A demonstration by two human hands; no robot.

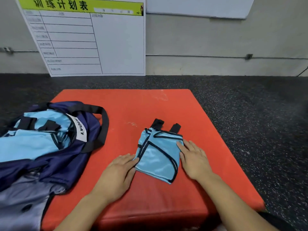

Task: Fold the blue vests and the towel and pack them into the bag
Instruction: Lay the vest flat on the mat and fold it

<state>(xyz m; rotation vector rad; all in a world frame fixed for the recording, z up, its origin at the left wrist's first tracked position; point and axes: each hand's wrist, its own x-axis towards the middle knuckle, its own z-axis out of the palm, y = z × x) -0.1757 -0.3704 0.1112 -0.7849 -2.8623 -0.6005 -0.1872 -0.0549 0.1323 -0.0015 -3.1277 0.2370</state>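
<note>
A folded light-blue vest (pixel 158 155) with dark trim and two black tabs lies on the red mat (pixel 150 107). My left hand (pixel 121 170) lies flat on the mat, fingertips touching the vest's left edge. My right hand (pixel 194 157) rests flat against the vest's right edge, fingers straight. At the left, the navy bag (pixel 66 157) with black straps lies open, and more light-blue vest fabric (pixel 33 142) sits inside it.
A grey cloth (pixel 18 205) lies under the bag's near end at the lower left. A white planning board (pixel 93 39) leans against the wall behind the mat. Dark speckled floor (pixel 250 114) surrounds the mat.
</note>
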